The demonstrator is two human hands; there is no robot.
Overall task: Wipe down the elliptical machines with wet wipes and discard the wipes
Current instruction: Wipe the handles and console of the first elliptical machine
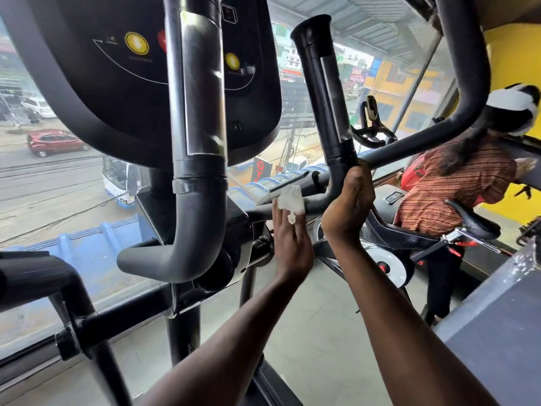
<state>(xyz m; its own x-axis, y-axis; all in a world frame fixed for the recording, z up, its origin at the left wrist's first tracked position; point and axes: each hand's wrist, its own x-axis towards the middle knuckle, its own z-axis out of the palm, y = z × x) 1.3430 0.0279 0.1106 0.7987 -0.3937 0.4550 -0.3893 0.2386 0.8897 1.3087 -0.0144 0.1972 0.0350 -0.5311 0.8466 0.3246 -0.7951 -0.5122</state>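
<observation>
The elliptical's black console (117, 83) with yellow buttons fills the upper left. A grey handlebar (199, 112) curves down in front of it. A second handlebar (319, 83) rises at the centre and bends into a horizontal bar. My left hand (289, 244) holds a crumpled white wet wipe (289, 199) against that horizontal bar; a bit of the wipe pokes out between the fingers. My right hand (348, 203) grips the bend of the same handlebar just to the right of the wipe. My fingertips are hidden behind the bar and the wipe.
A person in a striped orange top (453, 183) stands at the right beside a spin bike (392, 259) with a black saddle (474, 221). A grey ledge (497, 312) juts in at the lower right. A big window (58, 171) looks onto a street. Black frame tubes (73, 303) cross the lower left.
</observation>
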